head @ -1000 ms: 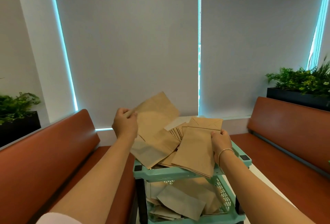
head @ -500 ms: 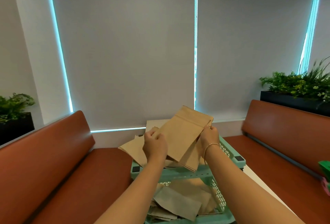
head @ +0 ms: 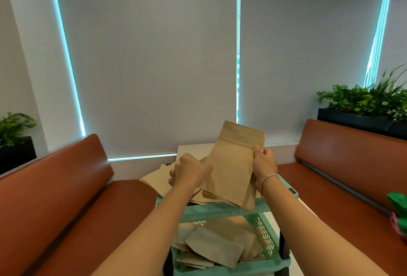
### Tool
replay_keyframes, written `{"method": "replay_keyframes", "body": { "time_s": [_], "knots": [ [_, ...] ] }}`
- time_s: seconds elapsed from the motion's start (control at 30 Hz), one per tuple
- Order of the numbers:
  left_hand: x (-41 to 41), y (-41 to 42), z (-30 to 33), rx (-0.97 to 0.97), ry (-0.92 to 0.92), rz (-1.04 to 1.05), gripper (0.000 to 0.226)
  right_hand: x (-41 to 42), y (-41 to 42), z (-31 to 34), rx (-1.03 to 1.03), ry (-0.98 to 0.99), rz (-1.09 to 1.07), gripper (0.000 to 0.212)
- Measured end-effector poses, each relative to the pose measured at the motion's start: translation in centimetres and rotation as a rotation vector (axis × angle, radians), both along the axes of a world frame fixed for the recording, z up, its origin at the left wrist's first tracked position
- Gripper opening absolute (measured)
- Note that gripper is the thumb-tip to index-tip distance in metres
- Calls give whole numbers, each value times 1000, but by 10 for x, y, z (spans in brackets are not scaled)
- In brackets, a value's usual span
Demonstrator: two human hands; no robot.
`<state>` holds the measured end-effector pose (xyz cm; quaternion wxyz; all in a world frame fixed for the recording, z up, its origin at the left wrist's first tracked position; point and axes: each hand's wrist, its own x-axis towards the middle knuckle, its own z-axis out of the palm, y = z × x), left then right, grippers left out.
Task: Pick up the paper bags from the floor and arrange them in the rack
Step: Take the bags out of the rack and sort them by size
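Observation:
A stack of brown paper bags [head: 231, 165] is held tilted over the top tier of a teal plastic rack [head: 224, 210]. My right hand [head: 264, 163] grips the stack's right edge. My left hand [head: 189, 172] holds its left edge, fingers curled under the paper. More bags [head: 154, 182] lie spread on the top tier to the left, overhanging the rim. The lower tier [head: 264, 263] holds several loose bags [head: 213, 251] lying flat and crooked.
Brown padded benches stand on both sides, left [head: 55, 187] and right [head: 352, 161], with the rack between them. Planters with greenery sit behind each bench [head: 363, 104]. A green object [head: 398, 203] lies on the right bench. Grey blinds fill the wall ahead.
The two hands have come together, gathering separate bags into one stack. The stack now stands more upright than half a second ago. The view has shifted slightly left.

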<state>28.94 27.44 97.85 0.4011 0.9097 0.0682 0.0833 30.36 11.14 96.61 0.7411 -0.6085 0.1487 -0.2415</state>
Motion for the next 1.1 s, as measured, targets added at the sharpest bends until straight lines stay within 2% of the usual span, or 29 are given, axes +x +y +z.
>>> {"method": "replay_keyframes", "body": {
  "time_s": [0.13, 0.27, 0.43, 0.57, 0.63, 0.73, 0.83, 0.9, 1.1],
  "knots": [
    [5, 2, 15, -205, 59, -217, 59, 0, 4, 1, -39, 16, 79, 32],
    [0, -7, 17, -281, 111, -338, 36, -2, 14, 3, -2, 5, 151, 27],
    [-2, -13, 3, -267, 100, -389, 9, -3, 13, 4, -24, 17, 171, 29],
    [0, -10, 0, -340, 90, -395, 45, -5, 8, 4, -48, 69, 231, 27],
    [2, -8, 0, -380, 88, -391, 56, -6, 6, 5, -51, 98, 279, 25],
    [9, -5, 4, -494, 55, -348, 51, -9, 8, 9, -86, 111, 354, 24],
    [15, -4, 9, -612, 13, -301, 32, -11, 15, 10, -137, 122, 424, 26],
    [15, -7, 10, -583, -13, -284, 22, -10, 17, 10, -195, 144, 432, 29],
    [15, -5, -1, -430, -1, -340, 27, -7, 12, 3, -178, 174, 401, 30]
  ]
}}
